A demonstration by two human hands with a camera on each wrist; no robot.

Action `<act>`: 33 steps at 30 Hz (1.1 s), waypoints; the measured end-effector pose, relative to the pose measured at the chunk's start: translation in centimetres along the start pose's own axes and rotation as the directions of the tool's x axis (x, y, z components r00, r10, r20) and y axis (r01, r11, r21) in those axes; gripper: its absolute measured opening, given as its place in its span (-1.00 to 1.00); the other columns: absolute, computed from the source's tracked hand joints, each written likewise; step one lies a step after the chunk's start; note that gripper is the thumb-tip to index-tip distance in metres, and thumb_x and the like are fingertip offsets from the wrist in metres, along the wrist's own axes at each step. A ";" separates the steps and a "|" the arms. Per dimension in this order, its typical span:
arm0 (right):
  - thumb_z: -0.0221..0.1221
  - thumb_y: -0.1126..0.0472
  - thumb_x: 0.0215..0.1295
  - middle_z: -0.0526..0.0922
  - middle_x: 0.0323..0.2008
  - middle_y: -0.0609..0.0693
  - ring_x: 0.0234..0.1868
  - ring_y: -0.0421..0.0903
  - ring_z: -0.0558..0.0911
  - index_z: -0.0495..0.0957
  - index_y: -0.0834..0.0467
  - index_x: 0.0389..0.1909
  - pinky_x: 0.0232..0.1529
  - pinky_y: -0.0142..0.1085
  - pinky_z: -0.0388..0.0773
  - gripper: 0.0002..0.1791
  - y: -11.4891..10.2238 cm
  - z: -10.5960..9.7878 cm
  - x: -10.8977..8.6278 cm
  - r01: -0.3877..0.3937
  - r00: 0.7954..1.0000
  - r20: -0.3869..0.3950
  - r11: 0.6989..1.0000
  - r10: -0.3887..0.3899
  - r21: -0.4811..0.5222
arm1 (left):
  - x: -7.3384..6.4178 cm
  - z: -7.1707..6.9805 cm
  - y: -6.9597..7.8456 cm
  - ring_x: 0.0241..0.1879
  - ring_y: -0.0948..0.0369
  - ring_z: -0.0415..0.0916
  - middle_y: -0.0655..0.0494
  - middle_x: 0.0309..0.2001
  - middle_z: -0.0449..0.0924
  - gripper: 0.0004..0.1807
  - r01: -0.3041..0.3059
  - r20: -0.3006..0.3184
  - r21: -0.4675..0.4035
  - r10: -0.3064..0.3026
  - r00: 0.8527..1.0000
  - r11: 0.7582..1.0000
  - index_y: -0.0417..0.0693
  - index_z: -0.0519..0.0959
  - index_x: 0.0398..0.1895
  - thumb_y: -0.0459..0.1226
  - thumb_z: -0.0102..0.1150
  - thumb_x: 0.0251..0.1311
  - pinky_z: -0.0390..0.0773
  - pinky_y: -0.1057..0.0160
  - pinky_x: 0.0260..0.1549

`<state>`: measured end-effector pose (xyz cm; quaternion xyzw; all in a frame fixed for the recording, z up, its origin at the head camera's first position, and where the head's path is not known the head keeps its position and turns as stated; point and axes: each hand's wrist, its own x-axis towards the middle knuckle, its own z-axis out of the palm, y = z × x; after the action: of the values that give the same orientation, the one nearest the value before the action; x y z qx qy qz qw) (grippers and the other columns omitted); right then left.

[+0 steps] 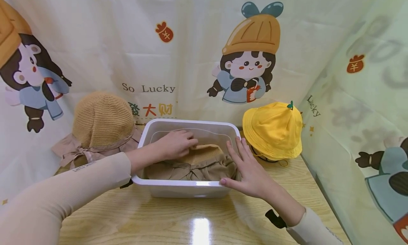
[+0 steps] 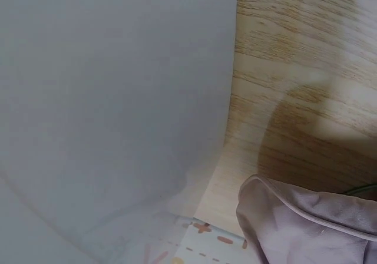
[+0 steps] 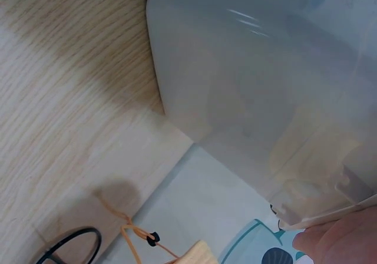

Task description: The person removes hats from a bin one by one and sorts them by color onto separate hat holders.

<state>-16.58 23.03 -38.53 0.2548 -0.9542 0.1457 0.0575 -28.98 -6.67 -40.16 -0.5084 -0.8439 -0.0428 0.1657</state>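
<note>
In the head view, a tan woven hat (image 1: 207, 153) with a brown cloth brim and a bow sits inside a white plastic bin (image 1: 188, 192). My left hand (image 1: 174, 145) reaches over the bin's left rim. Its curled fingers hold the far side of the hat's crown; the thumb is hidden. My right hand (image 1: 250, 172) lies with spread, straight fingers on the bin's right rim. The left wrist view shows the bin's outer wall (image 2: 118, 99) and no hand. At the lower right of the right wrist view, right fingers (image 3: 347, 240) touch the rim.
Left of the bin stands another tan woven hat (image 1: 102, 123) with a pinkish cloth brim. A yellow bucket hat (image 1: 274, 131) with a green sprout and a cord is on the right. A wooden table (image 1: 153, 220) bears everything, with a printed curtain (image 1: 197, 68) behind.
</note>
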 end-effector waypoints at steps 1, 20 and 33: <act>0.17 -0.47 0.14 -0.32 0.60 0.22 0.58 0.15 -0.40 -0.33 -0.18 0.61 0.40 0.33 0.04 0.21 0.0 0.0 0.0 0.000 1.000 0.000 1.000 0.000 0.001 | -0.1 0.0 0.0 -0.30 0.08 0.51 0.13 -0.32 0.50 -0.86 -0.001 0.005 -0.004 0.001 1.000 1.000 0.08 0.57 -0.23 -0.33 0.23 0.17 0.57 0.08 -0.32; 0.19 -0.49 0.11 -0.36 0.60 0.21 0.59 0.13 -0.37 -0.39 0.02 0.60 0.43 0.25 0.06 0.31 0.0 0.3 -0.1 -0.025 1.000 -0.009 0.999 0.026 0.043 | 0.0 -4.2 -0.5 -0.39 0.18 0.49 0.08 -0.22 0.54 -0.68 0.003 -0.237 0.224 0.052 0.970 0.975 0.13 0.53 -0.13 -0.51 0.15 0.23 0.47 0.25 -0.67; 0.20 -0.48 0.10 -0.29 0.60 0.20 0.60 0.12 -0.33 0.05 0.06 0.58 0.39 0.30 0.11 0.16 0.1 0.0 -0.1 -0.027 1.000 -0.007 0.999 0.027 0.043 | 0.3 -8.4 -0.3 -0.40 0.14 0.47 0.05 -0.26 0.56 -0.66 -0.045 -0.457 0.273 0.170 0.873 0.961 0.03 0.61 -0.24 -0.60 0.02 0.23 0.47 0.23 -0.65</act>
<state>-16.58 23.12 -38.55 0.2426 -0.9540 0.1679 0.0539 -27.36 -8.53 -32.13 -0.5033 -0.7459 -0.0485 0.4336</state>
